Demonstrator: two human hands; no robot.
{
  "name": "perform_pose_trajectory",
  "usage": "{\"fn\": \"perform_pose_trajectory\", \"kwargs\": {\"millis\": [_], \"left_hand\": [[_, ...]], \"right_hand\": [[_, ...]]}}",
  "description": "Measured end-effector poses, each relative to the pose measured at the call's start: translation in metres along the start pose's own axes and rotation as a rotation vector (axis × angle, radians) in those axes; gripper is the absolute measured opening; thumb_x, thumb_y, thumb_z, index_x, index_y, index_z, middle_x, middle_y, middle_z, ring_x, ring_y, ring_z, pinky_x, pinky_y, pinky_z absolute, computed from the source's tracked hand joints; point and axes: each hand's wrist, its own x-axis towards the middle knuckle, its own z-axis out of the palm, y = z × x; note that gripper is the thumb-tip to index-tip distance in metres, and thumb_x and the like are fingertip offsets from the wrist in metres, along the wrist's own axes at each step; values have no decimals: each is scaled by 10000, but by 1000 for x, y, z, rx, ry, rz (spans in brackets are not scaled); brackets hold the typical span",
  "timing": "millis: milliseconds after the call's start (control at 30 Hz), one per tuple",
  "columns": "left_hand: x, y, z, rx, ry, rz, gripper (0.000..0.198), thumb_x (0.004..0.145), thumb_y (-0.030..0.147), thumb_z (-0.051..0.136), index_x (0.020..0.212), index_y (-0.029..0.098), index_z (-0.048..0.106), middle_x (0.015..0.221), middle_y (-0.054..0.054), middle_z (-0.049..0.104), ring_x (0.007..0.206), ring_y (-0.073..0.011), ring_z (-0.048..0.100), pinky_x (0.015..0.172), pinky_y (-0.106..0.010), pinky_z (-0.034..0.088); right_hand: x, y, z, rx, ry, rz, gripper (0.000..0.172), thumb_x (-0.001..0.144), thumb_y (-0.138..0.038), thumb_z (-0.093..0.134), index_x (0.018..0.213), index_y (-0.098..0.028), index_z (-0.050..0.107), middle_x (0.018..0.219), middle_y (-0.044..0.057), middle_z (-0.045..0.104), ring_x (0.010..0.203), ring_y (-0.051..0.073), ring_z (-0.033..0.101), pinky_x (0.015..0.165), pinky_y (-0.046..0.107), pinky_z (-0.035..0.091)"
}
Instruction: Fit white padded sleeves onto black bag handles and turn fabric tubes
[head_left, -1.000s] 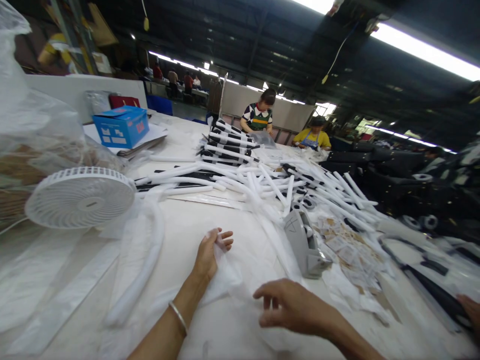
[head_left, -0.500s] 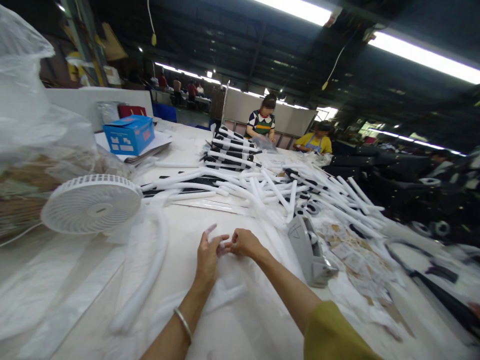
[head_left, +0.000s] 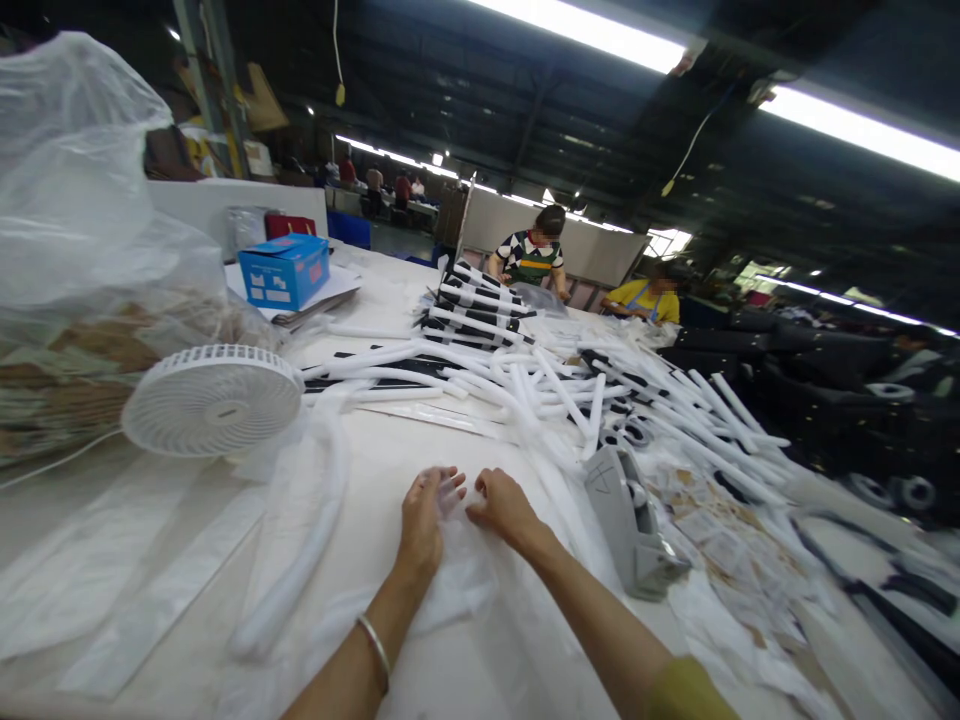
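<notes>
In the middle of the table, a thin clear plastic bag (head_left: 466, 572) hangs from my two hands, its lower part spreading over the white surface. My left hand (head_left: 422, 520) is closed on the bag's upper edge, and the film covers some of its fingers. Just to its right, my right hand (head_left: 504, 505) pinches the opposite edge with curled fingers. A small gap separates the fingertips. Whatever may lie inside the bag cannot be made out. To the right of my right hand stands a grey tape dispenser (head_left: 626, 525).
White foam-wrapped strips (head_left: 517, 385) lie piled beyond my hands. At left are a white fan (head_left: 214, 400), a blue box (head_left: 285, 272) and a large plastic sack (head_left: 82, 230). Small packets (head_left: 720, 535) are heaped at right. A co-worker (head_left: 532, 250) works across the table.
My fingers have drawn slightly apart, with the plastic film now stretched between them. My left fingers have turned toward the right. The whole view has shifted slightly.
</notes>
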Motion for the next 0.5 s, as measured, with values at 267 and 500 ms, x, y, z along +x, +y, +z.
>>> {"fn": "perform_pose_trajectory", "kwargs": {"millis": [267, 500], "left_hand": [[1, 1, -1, -19, -19, -14, 417, 713, 327, 751, 1047, 178, 551, 857, -71, 729, 816, -207, 709, 788, -354, 549], [-3, -1, 4, -25, -31, -56, 364, 738, 279, 712, 1054, 170, 568, 880, -70, 713, 823, -192, 697, 786, -329, 542]], "right_hand": [[-7, 0, -3, 215, -29, 24, 126, 677, -273, 652, 737, -167, 620, 592, -36, 556, 542, 118, 505, 519, 236, 372], [-37, -20, -24, 727, 121, -51, 407, 696, -398, 719, 1008, -172, 587, 652, -64, 480, 520, 86, 437, 470, 215, 363]]}}
